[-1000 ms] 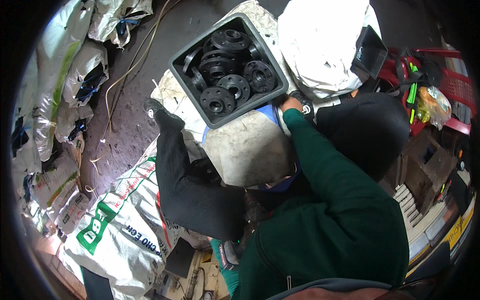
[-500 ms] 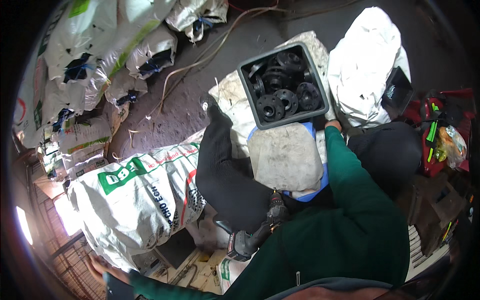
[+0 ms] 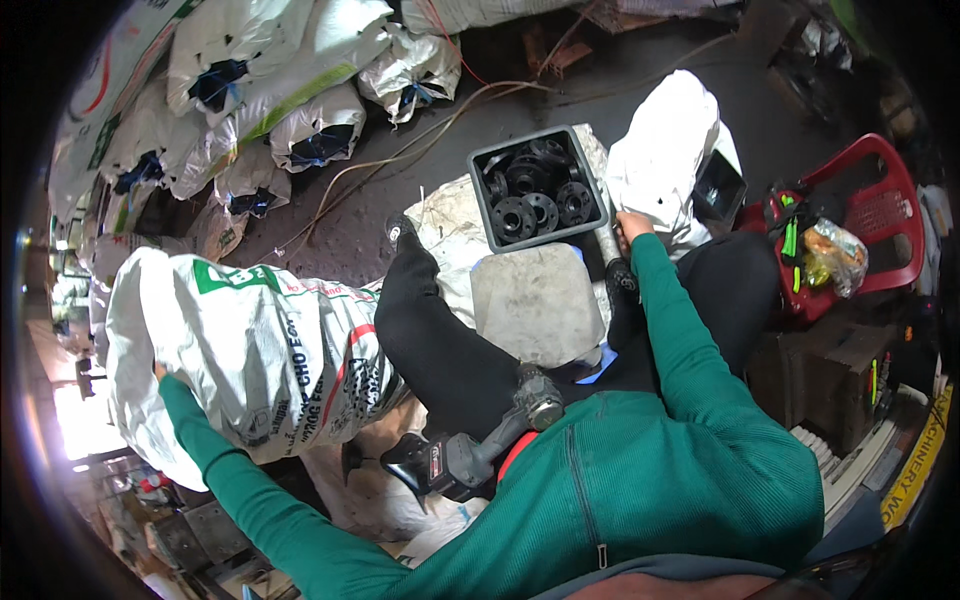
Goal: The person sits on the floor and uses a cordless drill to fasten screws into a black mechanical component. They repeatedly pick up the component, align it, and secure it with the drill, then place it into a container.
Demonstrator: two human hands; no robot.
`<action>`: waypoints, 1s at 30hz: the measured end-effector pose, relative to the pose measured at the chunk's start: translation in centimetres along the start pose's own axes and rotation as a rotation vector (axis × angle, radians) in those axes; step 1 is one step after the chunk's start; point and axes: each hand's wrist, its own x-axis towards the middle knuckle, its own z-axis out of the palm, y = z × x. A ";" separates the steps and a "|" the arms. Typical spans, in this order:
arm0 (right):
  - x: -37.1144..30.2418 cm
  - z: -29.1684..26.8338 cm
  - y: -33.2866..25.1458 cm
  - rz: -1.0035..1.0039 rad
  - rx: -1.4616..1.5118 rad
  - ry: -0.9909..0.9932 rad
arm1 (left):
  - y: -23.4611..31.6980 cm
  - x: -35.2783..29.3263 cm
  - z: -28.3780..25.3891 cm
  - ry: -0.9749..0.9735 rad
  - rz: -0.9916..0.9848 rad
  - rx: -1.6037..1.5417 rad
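At the left, my left hand [image 3: 160,371] is at the large printed white sack [image 3: 240,350]; most of it is hidden by the sack's folds, so its fingers do not show. My right hand [image 3: 630,227] is closed at the lower left edge of the upright white sack [image 3: 660,150], just right of the grey crate [image 3: 535,240]. Several black round flanged metal parts [image 3: 525,175] with holes lie piled in that crate. A cordless power tool [image 3: 465,460] lies across my lap, its head toward my knees.
A worn pale pad [image 3: 535,305] lies between my legs. To the right, a red plastic chair [image 3: 890,220] holds a plastic bag and tools. A black bin [image 3: 718,185] stands behind the white sack. Stuffed sacks [image 3: 320,130] and a loose hose [image 3: 440,120] lie on the far floor.
My left hand has moved up and forward from beside the printed sack onto it. The sack's near end has shifted. My right hand stays by the crate while the view has tilted.
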 end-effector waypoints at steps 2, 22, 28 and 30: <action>-3.2 0.8 -3.3 0.033 0.456 -0.118 | -0.3 1.1 0.6 0.005 0.018 0.029; -0.7 14.1 -6.6 -0.380 -0.487 -0.006 | 14.7 -25.4 5.5 0.476 0.925 0.062; -0.1 13.5 -8.2 -0.371 -0.323 -0.033 | 30.9 -33.3 36.2 -0.816 -0.136 -1.457; -1.5 11.2 -9.3 -0.455 -0.092 -0.066 | 30.8 -34.7 40.7 -0.770 -0.214 -1.410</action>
